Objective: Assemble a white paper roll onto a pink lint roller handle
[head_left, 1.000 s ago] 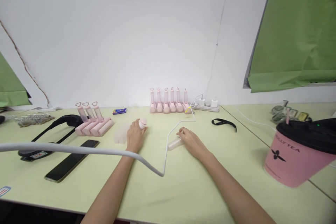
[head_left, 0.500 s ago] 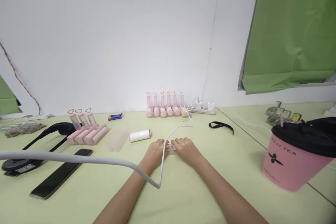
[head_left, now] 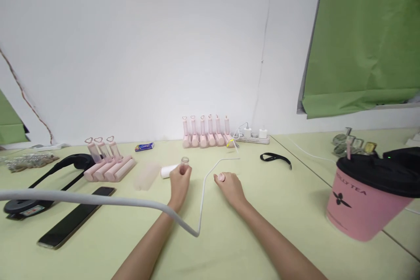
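My left hand [head_left: 179,186] is closed round an upright clear tube [head_left: 185,161], whose round top shows above the fingers; the rest is hidden. It looks like the tubes on the pink pieces nearby. A white roll [head_left: 168,171] lies just behind this hand, partly covered by it. My right hand [head_left: 232,187], to the right and apart from the left, is closed on a small pale-pink piece [head_left: 221,177], of which only one rounded end shows. Pink cylinders with upright clear tubes and heart-shaped loops [head_left: 110,164] stand at left, near a thin translucent pink sheet [head_left: 147,176].
Several similar pink pieces [head_left: 203,140] line the wall beside a power strip [head_left: 252,138]. A white cable [head_left: 157,204] crosses the foreground. A phone [head_left: 77,216] and black strap device [head_left: 78,162] are left; a black loop [head_left: 276,157] and pink cup [head_left: 364,205] are right.
My hands were together over a clear piece; they have moved apart. The left went left with an upright clear tube, the right turned with a small pink piece in it.
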### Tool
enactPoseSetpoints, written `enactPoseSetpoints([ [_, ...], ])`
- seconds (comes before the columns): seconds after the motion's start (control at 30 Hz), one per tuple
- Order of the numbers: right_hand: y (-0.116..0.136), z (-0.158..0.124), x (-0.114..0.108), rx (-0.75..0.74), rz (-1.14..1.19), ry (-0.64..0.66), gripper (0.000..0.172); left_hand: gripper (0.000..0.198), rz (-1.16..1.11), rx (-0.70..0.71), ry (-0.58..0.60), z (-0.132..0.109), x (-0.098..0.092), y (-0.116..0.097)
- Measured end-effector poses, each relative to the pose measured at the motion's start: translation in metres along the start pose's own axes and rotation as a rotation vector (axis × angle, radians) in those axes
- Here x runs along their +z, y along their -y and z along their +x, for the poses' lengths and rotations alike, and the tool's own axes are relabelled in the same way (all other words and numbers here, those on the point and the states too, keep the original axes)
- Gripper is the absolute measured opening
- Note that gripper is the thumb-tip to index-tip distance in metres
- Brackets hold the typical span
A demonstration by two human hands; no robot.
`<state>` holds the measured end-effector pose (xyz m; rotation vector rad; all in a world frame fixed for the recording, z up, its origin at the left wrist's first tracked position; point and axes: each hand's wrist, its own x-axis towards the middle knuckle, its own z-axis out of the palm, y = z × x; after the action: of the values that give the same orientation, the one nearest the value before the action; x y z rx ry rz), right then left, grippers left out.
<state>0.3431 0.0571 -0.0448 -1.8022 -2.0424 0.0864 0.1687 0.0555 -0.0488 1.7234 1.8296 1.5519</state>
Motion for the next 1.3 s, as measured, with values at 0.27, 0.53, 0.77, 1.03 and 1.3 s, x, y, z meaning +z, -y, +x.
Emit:
enactPoseSetpoints([
  [0.27,-0.050,0.018,-0.021,0.123,-0.099,-0.061,0.036,0.034,0.367,0.275,0.313,0.007,0.013,0.008],
  [0.53,-0.068,0.018,-0.020,0.152,-0.186,-0.124,0.045,0.061,0.499,0.576,0.474,0.025,0.064,-0.021],
  [0.77,-0.058,0.017,-0.023,0.106,-0.208,-0.426,0.039,0.068,0.678,0.177,0.385,0.046,-0.015,0.044],
  [1.03,-0.020,0.008,0.007,-0.161,0.537,-0.106,0.045,0.038,0.632,0.475,0.371,0.016,-0.001,0.018],
  [1.3,0.001,0.006,0.008,-0.129,1.149,0.069,0.063,0.040,0.373,0.630,0.347,-0.017,0.008,-0.014],
])
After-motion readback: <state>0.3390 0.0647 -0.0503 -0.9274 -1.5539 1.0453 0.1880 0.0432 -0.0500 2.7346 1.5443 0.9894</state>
